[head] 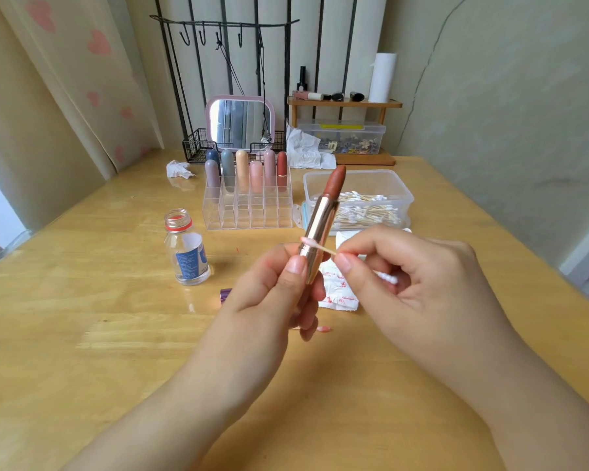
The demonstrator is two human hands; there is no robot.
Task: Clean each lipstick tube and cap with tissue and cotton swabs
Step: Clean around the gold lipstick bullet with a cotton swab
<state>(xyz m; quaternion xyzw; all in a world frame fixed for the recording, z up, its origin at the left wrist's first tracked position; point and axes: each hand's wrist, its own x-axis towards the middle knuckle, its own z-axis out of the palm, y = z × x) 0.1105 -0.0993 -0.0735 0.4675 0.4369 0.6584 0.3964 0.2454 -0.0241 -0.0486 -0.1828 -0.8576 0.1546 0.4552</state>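
The left hand (279, 287) gripped the uncapped lipstick tube (320, 232) upright; the right hand (412, 277) pinched a cotton swab (315, 243) against that tube, above the stained tissue (337, 290).

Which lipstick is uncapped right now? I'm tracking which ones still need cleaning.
The gold-cased lipstick held in the left hand, its brown-red bullet exposed. The seven lipsticks in the clear organizer all wear caps.

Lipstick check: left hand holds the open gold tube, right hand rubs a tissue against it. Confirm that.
Not a tissue. The head view shows the right hand pinching a cotton swab against the gold tube; the left hand does hold it.
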